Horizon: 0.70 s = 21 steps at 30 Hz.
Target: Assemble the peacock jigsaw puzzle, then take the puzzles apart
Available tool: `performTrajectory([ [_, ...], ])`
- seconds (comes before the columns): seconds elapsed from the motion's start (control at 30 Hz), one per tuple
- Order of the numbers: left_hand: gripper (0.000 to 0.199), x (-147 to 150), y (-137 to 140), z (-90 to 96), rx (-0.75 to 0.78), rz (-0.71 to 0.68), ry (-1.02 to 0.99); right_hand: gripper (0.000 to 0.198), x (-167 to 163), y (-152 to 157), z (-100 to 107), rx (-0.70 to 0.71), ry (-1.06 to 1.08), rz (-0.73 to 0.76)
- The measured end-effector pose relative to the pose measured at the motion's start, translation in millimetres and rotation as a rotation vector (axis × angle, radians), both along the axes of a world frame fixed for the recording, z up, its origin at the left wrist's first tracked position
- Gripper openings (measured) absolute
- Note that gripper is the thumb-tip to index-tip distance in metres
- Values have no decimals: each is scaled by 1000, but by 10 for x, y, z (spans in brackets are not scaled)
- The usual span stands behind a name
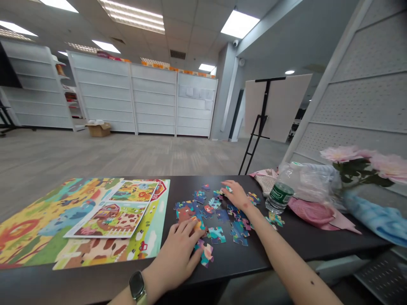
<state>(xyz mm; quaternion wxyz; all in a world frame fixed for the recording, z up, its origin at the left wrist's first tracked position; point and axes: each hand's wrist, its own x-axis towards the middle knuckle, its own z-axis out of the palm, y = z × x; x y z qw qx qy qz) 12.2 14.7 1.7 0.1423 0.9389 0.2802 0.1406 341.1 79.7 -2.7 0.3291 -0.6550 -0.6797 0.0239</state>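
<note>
Loose jigsaw puzzle pieces (222,215) in blue, teal and purple lie spread on the dark table. My left hand (178,252), with a watch on its wrist, lies over the near left pieces. Its fingers are stretched and the thumb is apart; the fingertips touch an orange puzzle piece (198,224). Beside the thumb lies a pink and cream piece (207,253). My right hand (235,195) reaches to the far side of the pieces, its fingers and thumb closed around a small pale-blue puzzle piece (228,189), partly hidden.
A farm-picture puzzle (149,241) and a larger yellow one lie at the left, with printed picture sheets (111,220) on top. At right stand a water bottle (280,190), a pink cloth (313,214), clear plastic wrapping and pink flowers (349,154). An easel stands behind the table.
</note>
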Motion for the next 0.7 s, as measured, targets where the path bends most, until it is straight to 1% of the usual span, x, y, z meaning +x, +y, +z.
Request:
performTrajectory([
  [0.1, 41, 6, -10, 25, -12, 4, 15, 36, -332, 27, -88, -33, -99, 145],
  [0.17, 41, 1, -14, 32, -20, 8, 13, 31, -488, 33, -117, -64, -148, 226],
  [0.27, 38, -13, -11, 18, -28, 8, -30, 15, -518, 6, -83, -92, -188, 252],
  [0.37, 36, -26, -6, -4, -27, 1, -68, 7, -414, -46, -3, -112, -204, 220],
  [0.4, 36, -29, -5, -8, -26, 0, -72, 9, -386, -61, 21, -117, -207, 209],
  [0.47, 35, -33, -4, -9, -24, -1, -77, 20, -354, -78, 51, -126, -210, 191],
  [0.57, 36, -38, -5, -4, -23, -5, -79, 30, -313, -66, 60, -141, -210, 143],
  [0.63, 37, -42, -6, -6, -20, -8, -82, 32, -234, -41, 53, -151, -209, 58],
  [0.7, 36, -45, -6, -12, -17, -7, -87, 32, -116, -13, 41, -152, -210, -67],
])
